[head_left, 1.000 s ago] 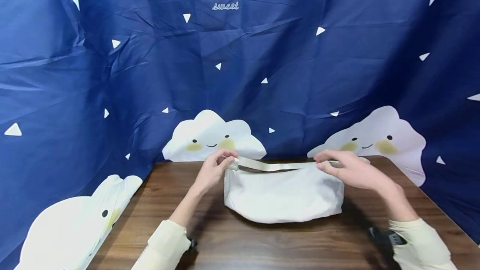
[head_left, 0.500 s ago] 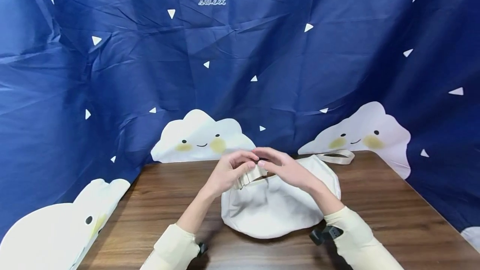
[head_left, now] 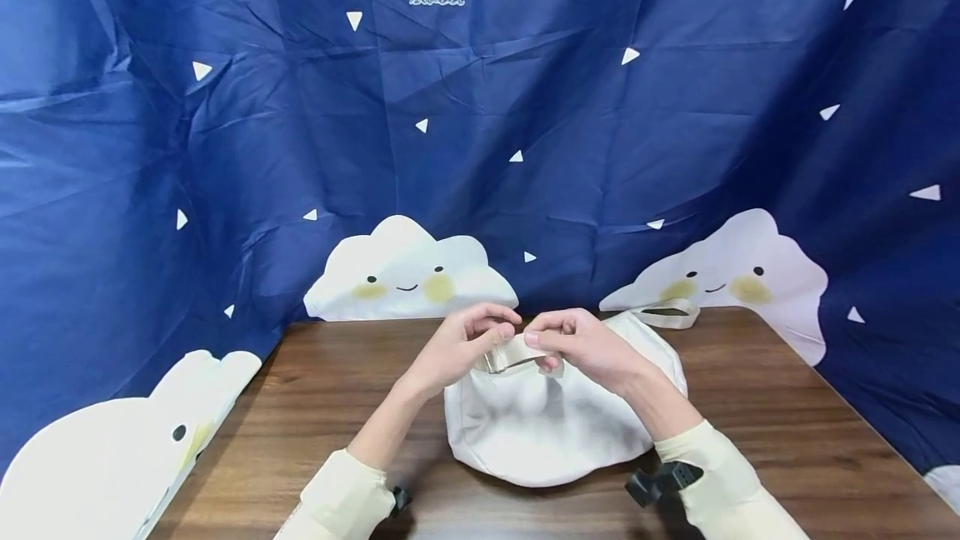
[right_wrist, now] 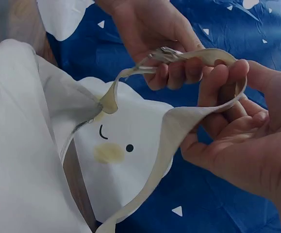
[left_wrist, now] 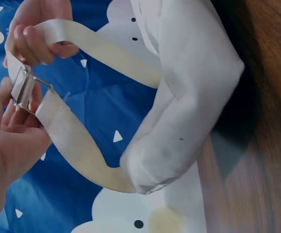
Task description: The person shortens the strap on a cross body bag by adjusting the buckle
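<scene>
A white cloth bag [head_left: 547, 432] sits on the table, its cream shoulder strap [left_wrist: 74, 145] raised in a loop above it. My left hand [head_left: 453, 350] holds the strap at its metal slide buckle [left_wrist: 24, 87], fingers behind and thumb at the front. Close beside it, my right hand [head_left: 592, 348] pinches the strap just past the buckle, thumb on top. In the right wrist view the strap [right_wrist: 167, 141] bends round the right fingers [right_wrist: 213, 87] and runs back down to the bag.
The brown wooden table [head_left: 765, 423] extends on both sides of the bag. A small strap loop [head_left: 667, 315] sticks out at the bag's far right corner. Behind the table hangs a blue curtain [head_left: 480, 123] printed with clouds and triangles. Black devices [head_left: 663, 480] sit at both wrists.
My right hand has come from the bag's right end to beside my left hand and now pinches the strap. The strap, earlier stretched along the bag's top, is now bunched at the left.
</scene>
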`<action>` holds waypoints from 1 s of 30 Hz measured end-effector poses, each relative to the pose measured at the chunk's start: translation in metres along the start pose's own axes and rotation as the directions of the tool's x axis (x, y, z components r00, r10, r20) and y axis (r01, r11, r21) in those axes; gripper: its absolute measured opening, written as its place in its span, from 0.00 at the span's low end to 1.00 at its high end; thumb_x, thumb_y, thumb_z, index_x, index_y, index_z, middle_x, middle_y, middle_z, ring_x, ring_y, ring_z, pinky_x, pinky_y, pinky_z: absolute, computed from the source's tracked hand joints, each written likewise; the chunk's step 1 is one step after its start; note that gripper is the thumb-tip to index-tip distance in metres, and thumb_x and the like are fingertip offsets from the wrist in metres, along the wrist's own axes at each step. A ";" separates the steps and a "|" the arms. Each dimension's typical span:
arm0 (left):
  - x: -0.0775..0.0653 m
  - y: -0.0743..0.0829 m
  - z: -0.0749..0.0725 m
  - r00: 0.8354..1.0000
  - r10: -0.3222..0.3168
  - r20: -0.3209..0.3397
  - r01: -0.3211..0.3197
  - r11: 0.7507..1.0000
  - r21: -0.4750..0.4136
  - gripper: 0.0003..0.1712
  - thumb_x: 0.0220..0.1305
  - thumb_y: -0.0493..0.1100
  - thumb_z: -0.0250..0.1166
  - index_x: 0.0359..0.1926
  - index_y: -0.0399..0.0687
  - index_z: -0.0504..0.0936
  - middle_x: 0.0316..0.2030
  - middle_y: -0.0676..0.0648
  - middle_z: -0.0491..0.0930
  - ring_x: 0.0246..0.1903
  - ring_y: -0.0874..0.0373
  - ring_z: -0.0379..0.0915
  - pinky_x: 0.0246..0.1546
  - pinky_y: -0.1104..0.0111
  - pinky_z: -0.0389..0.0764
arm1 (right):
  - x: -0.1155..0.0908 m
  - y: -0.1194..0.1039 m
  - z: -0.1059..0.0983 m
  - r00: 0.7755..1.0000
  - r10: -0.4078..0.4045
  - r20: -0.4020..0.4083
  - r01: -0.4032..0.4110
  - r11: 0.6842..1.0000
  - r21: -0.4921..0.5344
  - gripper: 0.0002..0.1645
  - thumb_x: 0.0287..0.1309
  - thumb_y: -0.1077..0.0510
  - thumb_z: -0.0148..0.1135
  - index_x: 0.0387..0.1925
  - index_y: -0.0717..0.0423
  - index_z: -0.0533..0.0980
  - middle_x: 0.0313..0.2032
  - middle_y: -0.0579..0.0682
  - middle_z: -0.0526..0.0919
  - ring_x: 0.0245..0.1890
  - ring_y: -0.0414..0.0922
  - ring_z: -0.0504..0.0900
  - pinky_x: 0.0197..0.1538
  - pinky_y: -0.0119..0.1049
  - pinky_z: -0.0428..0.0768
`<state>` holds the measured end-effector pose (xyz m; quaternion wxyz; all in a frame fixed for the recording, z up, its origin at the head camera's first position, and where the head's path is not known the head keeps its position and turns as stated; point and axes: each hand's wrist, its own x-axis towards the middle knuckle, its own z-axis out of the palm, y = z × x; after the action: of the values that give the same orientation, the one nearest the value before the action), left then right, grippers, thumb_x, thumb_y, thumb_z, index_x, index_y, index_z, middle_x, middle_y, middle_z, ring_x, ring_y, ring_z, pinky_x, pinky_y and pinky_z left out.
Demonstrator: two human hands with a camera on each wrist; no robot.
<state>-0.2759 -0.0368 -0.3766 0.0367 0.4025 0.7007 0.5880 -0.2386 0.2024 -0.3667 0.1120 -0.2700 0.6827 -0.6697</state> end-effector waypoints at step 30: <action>0.002 0.020 0.007 0.816 0.575 -0.063 -0.496 0.752 0.435 0.24 0.58 0.34 0.74 0.56 0.39 0.83 0.45 0.47 0.84 0.40 0.57 0.77 0.41 0.63 0.76 | -0.004 -0.018 -0.005 0.976 -0.162 -0.149 0.150 0.985 -0.087 0.09 0.70 0.62 0.62 0.41 0.67 0.81 0.29 0.62 0.82 0.21 0.48 0.75 0.35 0.37 0.75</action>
<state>-0.2639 -0.0304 -0.3609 -0.2847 0.5265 0.6599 0.4542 -0.2335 0.2092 -0.3502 -0.0048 -0.2739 0.6907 -0.6692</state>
